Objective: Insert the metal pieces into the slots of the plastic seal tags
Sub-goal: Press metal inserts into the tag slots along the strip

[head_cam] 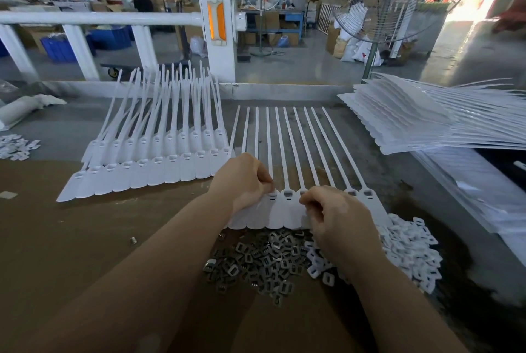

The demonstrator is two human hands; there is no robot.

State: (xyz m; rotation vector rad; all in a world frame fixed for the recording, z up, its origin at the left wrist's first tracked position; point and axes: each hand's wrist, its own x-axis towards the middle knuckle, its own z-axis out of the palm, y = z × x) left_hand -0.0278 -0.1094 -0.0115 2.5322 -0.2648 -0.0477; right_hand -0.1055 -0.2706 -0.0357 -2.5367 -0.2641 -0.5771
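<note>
- Brown work surface (71, 238) is being used as the bench, with a factory floor lying beyond it.
- Row of joined seal tags (287, 207) is lying flat at bench centre, straps pointing away.
- Left hand (242, 181) is being pressed on the row's left end, fingers curled, fingertips pinched at a slot.
- Right hand (338, 221) is being held over the row's right part, fingers curled; any held piece cannot be told.
- Metal pieces (256, 261) are piled just nearer than the row; white plastic caps (410, 250) are heaped beside them, to the right.

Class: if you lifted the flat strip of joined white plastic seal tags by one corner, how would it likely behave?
The strip of joined white plastic seal tags would probably sag: its tails are long and thin. It likely feels light, being thin plastic. Its tails might snag the neighbouring stacked white tags.
</note>
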